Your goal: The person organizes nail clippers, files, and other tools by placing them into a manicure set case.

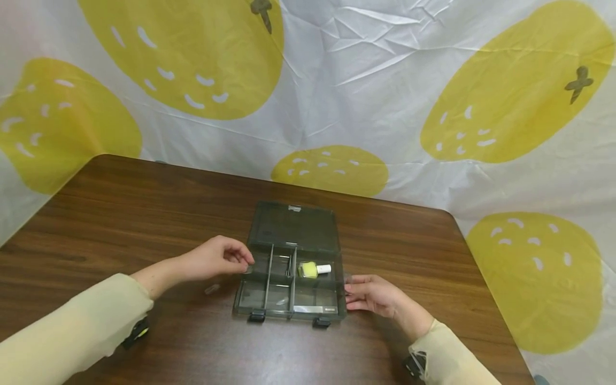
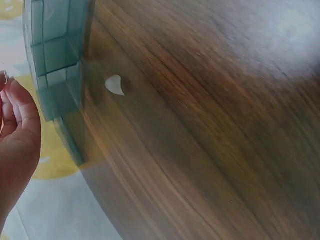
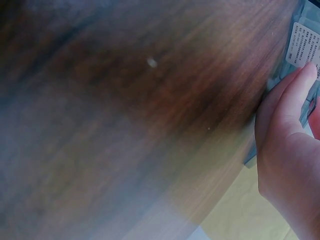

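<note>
A translucent grey compartment box (image 1: 293,283) lies on the table with its lid (image 1: 294,224) folded back. Inside, a yellow nail polish bottle (image 1: 308,269) with a white cap lies on its side, and thin metal pieces (image 1: 289,266) stand in the middle compartment. At the box's left edge my left hand (image 1: 218,259) pinches a small clear piece (image 2: 6,76), its kind too small to tell. My right hand (image 1: 375,295) grips the box's right side; in the right wrist view a finger lies by a white printed label (image 3: 304,45). Some fingertips are hidden.
A small clear, curved piece (image 2: 115,85) lies on the brown wooden table (image 1: 144,214), left of the box. A silvery strip (image 1: 308,309) shows in the box's near right compartment. Two black latches (image 1: 256,316) hang at its front. A lemon-patterned cloth (image 1: 308,80) hangs behind the table.
</note>
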A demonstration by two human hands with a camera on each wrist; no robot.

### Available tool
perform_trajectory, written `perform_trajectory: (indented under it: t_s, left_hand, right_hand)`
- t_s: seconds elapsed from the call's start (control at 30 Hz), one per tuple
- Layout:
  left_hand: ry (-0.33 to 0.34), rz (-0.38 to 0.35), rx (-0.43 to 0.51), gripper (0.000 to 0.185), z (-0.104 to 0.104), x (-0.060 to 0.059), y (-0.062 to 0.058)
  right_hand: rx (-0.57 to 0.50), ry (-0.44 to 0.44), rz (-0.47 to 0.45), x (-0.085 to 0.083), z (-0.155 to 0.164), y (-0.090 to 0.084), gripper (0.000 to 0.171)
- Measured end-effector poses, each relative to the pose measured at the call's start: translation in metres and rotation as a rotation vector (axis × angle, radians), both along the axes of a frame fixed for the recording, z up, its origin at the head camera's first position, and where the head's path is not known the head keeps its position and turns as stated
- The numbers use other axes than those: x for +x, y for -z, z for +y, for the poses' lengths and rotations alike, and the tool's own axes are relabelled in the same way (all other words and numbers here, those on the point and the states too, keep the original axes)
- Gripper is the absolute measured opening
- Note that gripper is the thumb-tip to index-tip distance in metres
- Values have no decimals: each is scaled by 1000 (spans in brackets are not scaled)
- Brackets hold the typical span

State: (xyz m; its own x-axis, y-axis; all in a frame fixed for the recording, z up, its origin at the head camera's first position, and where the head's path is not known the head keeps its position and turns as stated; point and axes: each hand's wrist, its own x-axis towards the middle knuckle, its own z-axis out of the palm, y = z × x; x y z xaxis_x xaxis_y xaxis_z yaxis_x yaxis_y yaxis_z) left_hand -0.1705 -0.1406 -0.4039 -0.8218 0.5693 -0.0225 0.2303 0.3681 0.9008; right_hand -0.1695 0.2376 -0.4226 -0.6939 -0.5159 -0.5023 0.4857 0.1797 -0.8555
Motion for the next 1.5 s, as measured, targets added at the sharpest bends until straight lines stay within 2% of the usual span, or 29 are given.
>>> perform_trajectory:
  t_s: [0.33, 1.03, 1.27, 1.5]
  left_hand:
    - [28, -17, 54, 14, 23, -2, 3]
    - [129, -8, 75, 11, 57, -2, 3]
    - [130, -14, 75, 13, 63, -2, 1]
    - [106, 5, 78, 14, 54, -1, -4]
  right_hand:
    - [-8, 8, -6, 0, -1, -1, 18]
    - [-1, 18, -2, 0, 0, 1, 18]
    - [-11, 18, -3, 0, 0, 1, 13]
    - [-11, 15, -2, 0, 0, 1, 13]
